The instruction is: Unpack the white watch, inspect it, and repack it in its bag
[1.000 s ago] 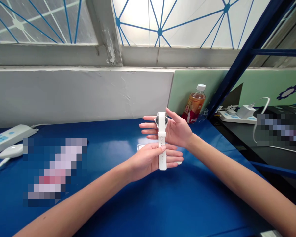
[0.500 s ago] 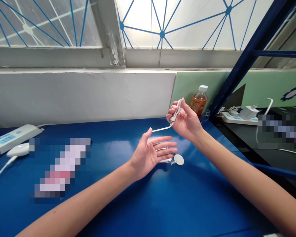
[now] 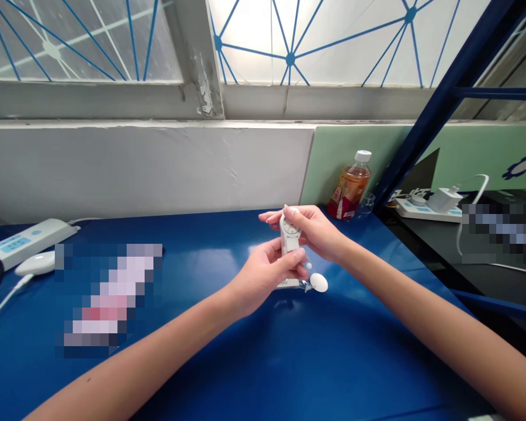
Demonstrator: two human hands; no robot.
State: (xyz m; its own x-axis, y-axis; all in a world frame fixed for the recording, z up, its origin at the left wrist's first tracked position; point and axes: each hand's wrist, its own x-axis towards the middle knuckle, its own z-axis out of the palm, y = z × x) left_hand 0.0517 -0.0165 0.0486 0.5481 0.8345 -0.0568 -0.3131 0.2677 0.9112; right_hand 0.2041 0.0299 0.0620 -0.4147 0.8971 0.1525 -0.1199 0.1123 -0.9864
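Observation:
Both hands meet above the middle of the blue table (image 3: 245, 362). A small white device (image 3: 291, 225) with a round face stands upright between them. My left hand (image 3: 267, 272) is closed on its lower part, thumb in front. My right hand (image 3: 313, 228) pinches its upper part from the right, with some fingers reaching behind it. Below the hands, a white disc (image 3: 319, 283) lies on the table beside a small clear piece (image 3: 305, 286) and a flat white item (image 3: 288, 283), partly hidden by my left hand.
A bottle with a white cap (image 3: 349, 186) stands by the wall. On the left are a white power strip (image 3: 26, 242), a white cabled device (image 3: 37, 264) and a blurred-out object (image 3: 114, 292). A blue metal frame (image 3: 425, 131) rises on the right.
My right hand has come down and left with the white device. My left hand, open before, has closed on the device's lower part. More of the bottle shows now.

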